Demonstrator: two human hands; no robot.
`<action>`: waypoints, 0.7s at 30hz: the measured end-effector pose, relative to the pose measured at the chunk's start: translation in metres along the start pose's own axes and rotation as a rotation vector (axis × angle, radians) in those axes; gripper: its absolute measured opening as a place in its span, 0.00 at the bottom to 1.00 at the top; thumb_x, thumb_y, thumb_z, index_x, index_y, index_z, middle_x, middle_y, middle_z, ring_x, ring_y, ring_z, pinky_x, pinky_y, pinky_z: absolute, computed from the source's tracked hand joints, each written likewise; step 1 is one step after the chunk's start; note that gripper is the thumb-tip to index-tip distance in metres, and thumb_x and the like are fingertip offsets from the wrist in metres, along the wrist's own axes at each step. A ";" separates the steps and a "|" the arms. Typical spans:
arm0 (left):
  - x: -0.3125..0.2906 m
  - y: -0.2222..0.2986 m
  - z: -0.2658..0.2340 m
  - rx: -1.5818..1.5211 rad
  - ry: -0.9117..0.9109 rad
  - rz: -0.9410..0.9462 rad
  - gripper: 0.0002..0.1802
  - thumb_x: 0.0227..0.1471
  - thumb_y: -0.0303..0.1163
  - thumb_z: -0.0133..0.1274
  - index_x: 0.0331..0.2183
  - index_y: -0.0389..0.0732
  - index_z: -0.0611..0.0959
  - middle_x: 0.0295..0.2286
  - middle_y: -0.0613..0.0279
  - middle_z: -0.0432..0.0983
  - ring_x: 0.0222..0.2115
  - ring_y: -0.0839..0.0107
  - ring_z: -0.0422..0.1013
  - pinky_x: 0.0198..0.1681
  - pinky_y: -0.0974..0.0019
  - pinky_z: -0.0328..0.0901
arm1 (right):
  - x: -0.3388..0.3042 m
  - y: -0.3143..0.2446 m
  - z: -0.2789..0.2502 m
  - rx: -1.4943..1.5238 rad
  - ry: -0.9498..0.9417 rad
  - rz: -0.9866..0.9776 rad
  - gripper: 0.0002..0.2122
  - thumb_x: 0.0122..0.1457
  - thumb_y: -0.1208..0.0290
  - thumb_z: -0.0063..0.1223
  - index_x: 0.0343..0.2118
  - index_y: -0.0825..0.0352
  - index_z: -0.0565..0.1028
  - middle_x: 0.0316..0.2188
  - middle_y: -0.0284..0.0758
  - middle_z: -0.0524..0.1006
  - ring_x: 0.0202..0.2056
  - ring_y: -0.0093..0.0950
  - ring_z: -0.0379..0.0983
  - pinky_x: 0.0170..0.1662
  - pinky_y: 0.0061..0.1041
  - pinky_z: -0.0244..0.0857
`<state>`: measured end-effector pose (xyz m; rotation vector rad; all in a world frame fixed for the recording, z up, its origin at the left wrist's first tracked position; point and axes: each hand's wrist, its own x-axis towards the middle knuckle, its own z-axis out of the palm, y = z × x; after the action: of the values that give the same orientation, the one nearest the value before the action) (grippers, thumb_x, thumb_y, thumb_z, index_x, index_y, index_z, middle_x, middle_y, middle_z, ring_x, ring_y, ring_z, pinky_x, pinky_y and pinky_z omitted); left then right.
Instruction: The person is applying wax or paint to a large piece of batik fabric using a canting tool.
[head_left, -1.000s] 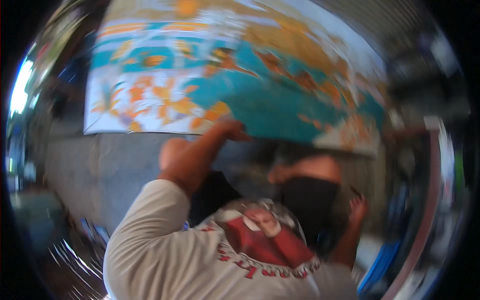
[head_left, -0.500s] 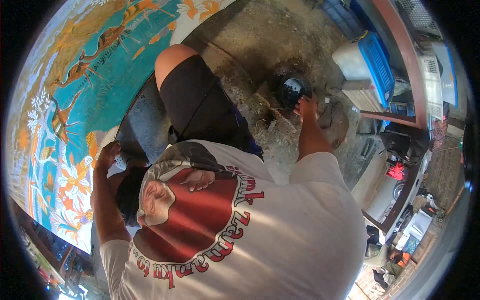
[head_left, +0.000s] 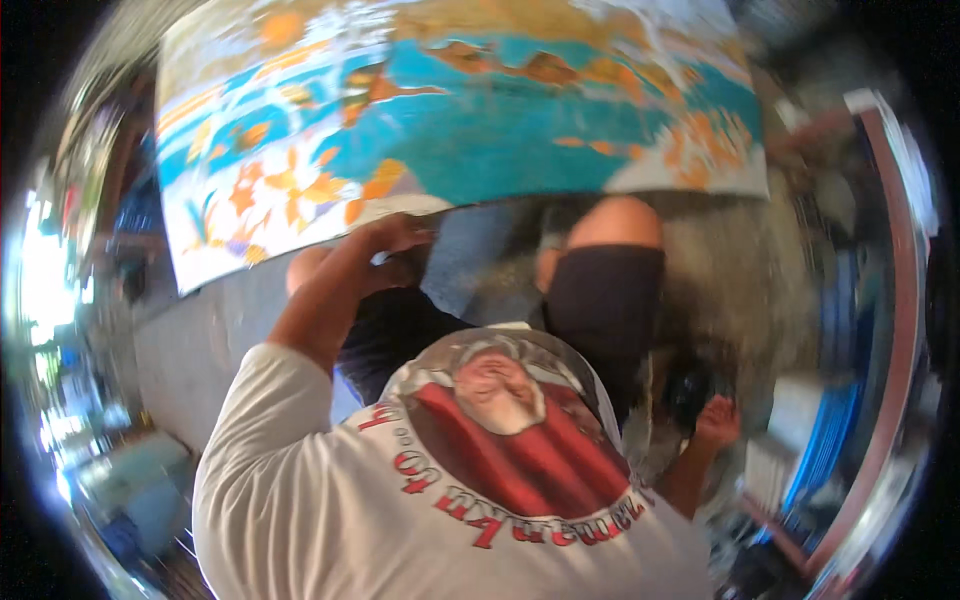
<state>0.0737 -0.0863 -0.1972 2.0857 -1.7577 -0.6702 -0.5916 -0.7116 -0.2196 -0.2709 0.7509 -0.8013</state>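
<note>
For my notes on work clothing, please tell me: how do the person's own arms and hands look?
The left hand and right hand wear no gloves, and the forearms are uncovered. The left sleeve is short, loose and off-white, part of a shirt with a red and grey front print. Blur hides small details, such as any ring.

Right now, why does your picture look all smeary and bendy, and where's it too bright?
Head view: the flat white, teal and orange painted sheet is smeared, probably by camera movement; the long reddish-brown bar curves near the fisheye rim; white glare washes out the left edge; the bare right hand is too blurred to show its grip.
</note>
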 end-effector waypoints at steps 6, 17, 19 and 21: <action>0.054 0.076 -0.040 -0.279 -0.107 -0.633 0.39 0.52 0.64 0.53 0.47 0.35 0.83 0.45 0.41 0.78 0.49 0.45 0.72 0.55 0.51 0.64 | 0.016 0.021 0.269 -0.075 -0.409 -0.151 0.15 0.65 0.65 0.47 0.47 0.73 0.74 0.32 0.37 0.75 0.35 0.32 0.72 0.40 0.30 0.69; 0.069 0.060 -0.071 -0.408 0.077 -0.452 0.40 0.50 0.60 0.57 0.48 0.31 0.81 0.44 0.37 0.78 0.48 0.43 0.73 0.53 0.51 0.66 | -0.001 0.383 0.660 -0.343 -0.874 0.303 0.16 0.64 0.67 0.49 0.51 0.69 0.74 0.29 0.31 0.71 0.30 0.24 0.63 0.38 0.26 0.61; 0.071 0.068 -0.097 -0.444 0.060 -0.549 0.39 0.50 0.60 0.56 0.46 0.31 0.81 0.42 0.37 0.78 0.46 0.43 0.74 0.50 0.50 0.67 | 0.009 0.456 0.679 -0.435 -0.986 0.394 0.15 0.64 0.66 0.49 0.50 0.68 0.75 0.31 0.33 0.75 0.30 0.24 0.69 0.38 0.28 0.68; 0.072 0.064 -0.105 -0.475 0.063 -0.539 0.39 0.50 0.60 0.56 0.46 0.31 0.81 0.42 0.37 0.79 0.45 0.43 0.74 0.50 0.50 0.67 | 0.018 0.531 0.689 -0.611 -0.954 0.346 0.15 0.65 0.65 0.49 0.49 0.69 0.75 0.32 0.37 0.79 0.29 0.25 0.75 0.36 0.32 0.75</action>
<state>0.0878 -0.1735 -0.0860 2.1874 -0.8684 -1.0303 0.1897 -0.4012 0.0049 -0.9617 0.0952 -0.0352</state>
